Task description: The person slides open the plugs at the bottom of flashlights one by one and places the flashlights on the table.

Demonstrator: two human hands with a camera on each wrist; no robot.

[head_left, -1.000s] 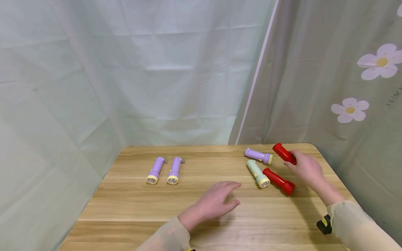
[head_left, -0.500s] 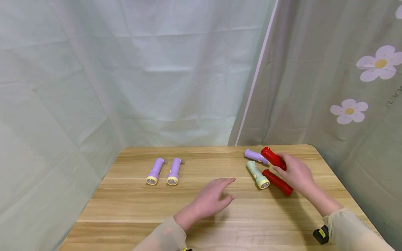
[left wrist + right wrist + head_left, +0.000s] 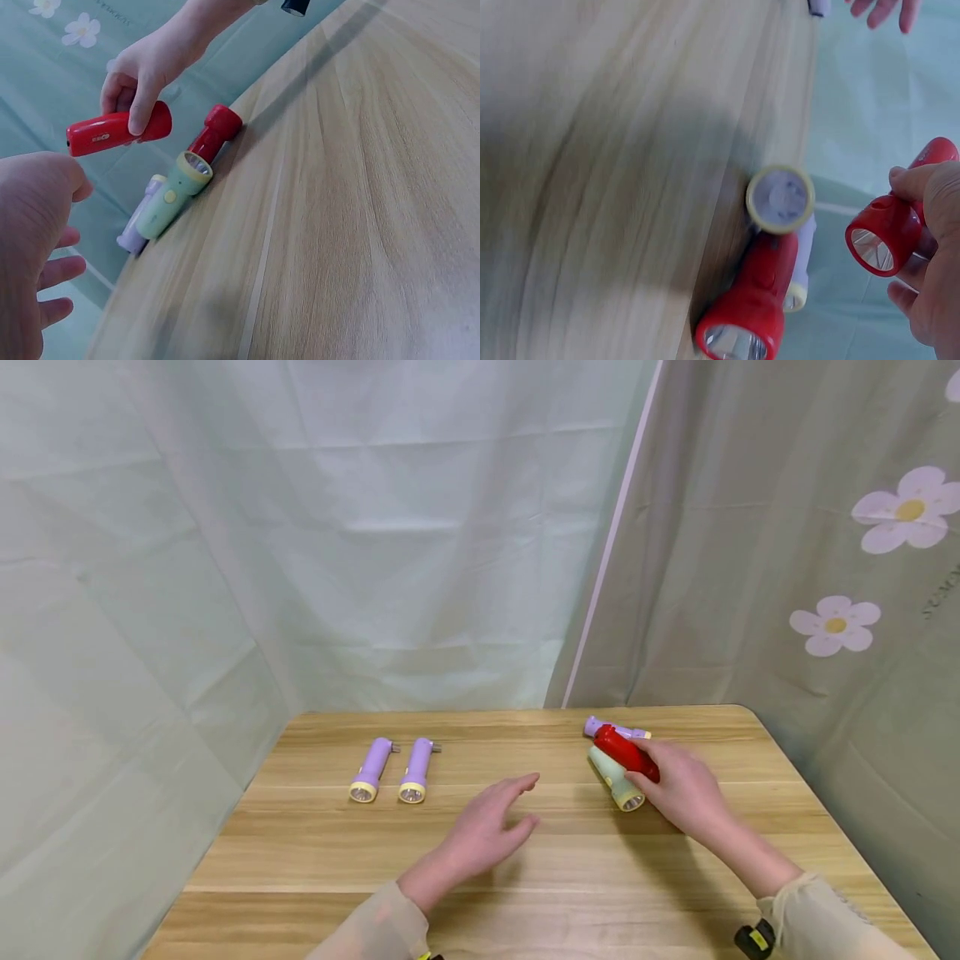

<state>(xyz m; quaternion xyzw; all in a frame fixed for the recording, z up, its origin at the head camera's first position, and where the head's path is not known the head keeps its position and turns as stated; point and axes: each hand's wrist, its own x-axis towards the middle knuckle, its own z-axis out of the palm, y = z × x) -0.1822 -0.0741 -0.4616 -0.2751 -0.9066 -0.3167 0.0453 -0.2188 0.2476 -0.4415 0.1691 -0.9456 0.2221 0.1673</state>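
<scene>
Soft, even light, apparently from above; wrist views hazier.
The right hand (image 3: 686, 789) casts a soft-edged shadow across the wooden tabletop (image 3: 315, 852), which pales toward glare at the left wrist view's lower right; the right wrist view is dimmer, the mint flashlight (image 3: 780, 199) blurred.

Relative to the green flashlight (image 3: 613, 778), head view: the held red flashlight (image 3: 624, 750), well to its right 1.0 s back, now crosses in front of its tail end and covers part of its body. The right hand (image 3: 686, 789) shifts left with it, now just right of the green flashlight's lens, and hides the lying red flashlight (image 3: 217, 131) from the head camera. Purple flashlight (image 3: 597, 725) behind the green one: fully visible 1.0 s back, now partly covered. Arm shadow (image 3: 663, 864) moves left, nearer the green lens. Left hand (image 3: 480, 831) draws leftward; its gap to the green flashlight widens.
</scene>
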